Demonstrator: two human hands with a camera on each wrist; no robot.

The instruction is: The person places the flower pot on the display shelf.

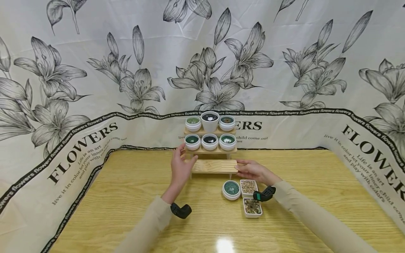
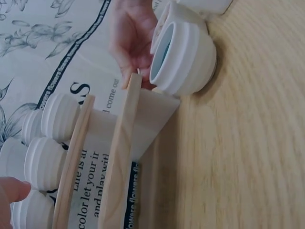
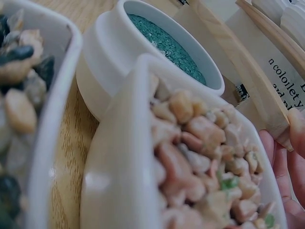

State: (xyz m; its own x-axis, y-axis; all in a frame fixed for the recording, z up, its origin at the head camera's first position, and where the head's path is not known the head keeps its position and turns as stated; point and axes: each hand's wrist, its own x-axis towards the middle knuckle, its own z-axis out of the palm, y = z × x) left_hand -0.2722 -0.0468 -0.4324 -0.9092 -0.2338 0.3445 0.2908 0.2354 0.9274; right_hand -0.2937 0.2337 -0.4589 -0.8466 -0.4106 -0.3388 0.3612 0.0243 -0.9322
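A tiered stand with pale wooden shelves stands against the cloth; its lowest shelf board [image 1: 215, 166] is bare. My right hand [image 1: 254, 171] pinches that board's right end, thumb above and fingers [image 3: 280, 164] below. My left hand [image 1: 180, 168] is at the stand's left side with fingers and thumb spread apart, the thumb by the lowest board's left end. One left fingertip [image 2: 18, 189] shows beside the white cups [image 2: 45, 163] in the left wrist view. On the middle shelf [image 1: 210, 151] sit three white cups, with a taller pot [image 1: 210, 121] between two cups on the top shelf.
Before the stand's right end, a round white pot of green granules [image 1: 231, 190] sits on the wood-grain table [image 1: 142, 196]. Beside it are a square dish of pale pebbles [image 1: 248, 187] and another of darker mixed stones [image 1: 252, 206]. Flower-printed cloth [image 1: 142, 88] hangs behind.
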